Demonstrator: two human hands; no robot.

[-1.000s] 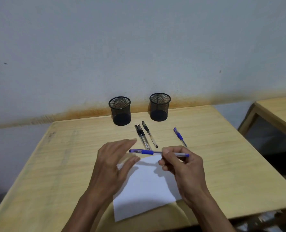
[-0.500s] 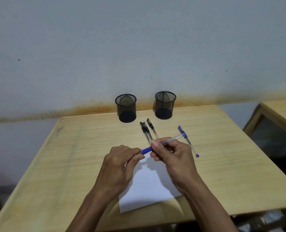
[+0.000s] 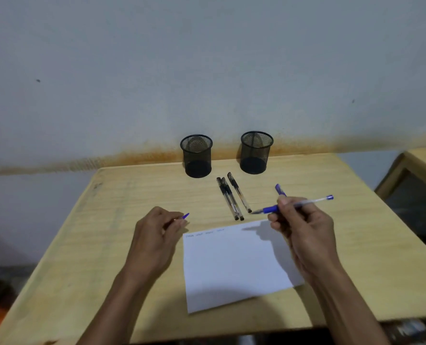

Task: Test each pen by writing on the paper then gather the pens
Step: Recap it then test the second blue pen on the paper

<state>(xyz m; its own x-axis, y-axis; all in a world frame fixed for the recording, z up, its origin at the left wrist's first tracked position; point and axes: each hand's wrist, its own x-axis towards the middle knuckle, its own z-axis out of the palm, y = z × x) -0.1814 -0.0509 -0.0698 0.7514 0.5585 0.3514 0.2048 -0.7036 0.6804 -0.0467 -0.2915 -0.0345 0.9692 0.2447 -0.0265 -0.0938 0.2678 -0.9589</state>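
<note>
My right hand (image 3: 304,230) grips an uncapped blue pen (image 3: 296,204), tip pointing left, just above the far right corner of the white paper (image 3: 234,265). My left hand (image 3: 157,235) is closed on the pen's blue cap (image 3: 185,215), left of the paper. Faint writing runs along the paper's top edge. Three black pens (image 3: 233,195) lie side by side beyond the paper. Another blue pen (image 3: 280,190) lies behind my right hand, partly hidden.
Two black mesh pen cups (image 3: 197,156) (image 3: 256,153) stand at the back of the wooden table (image 3: 102,245), against the wall. A second wooden table (image 3: 421,160) sits at the right, across a gap.
My hands have pulled apart: the cap came off the blue pen and went left with my left hand. My right hand moved right with the pen.
</note>
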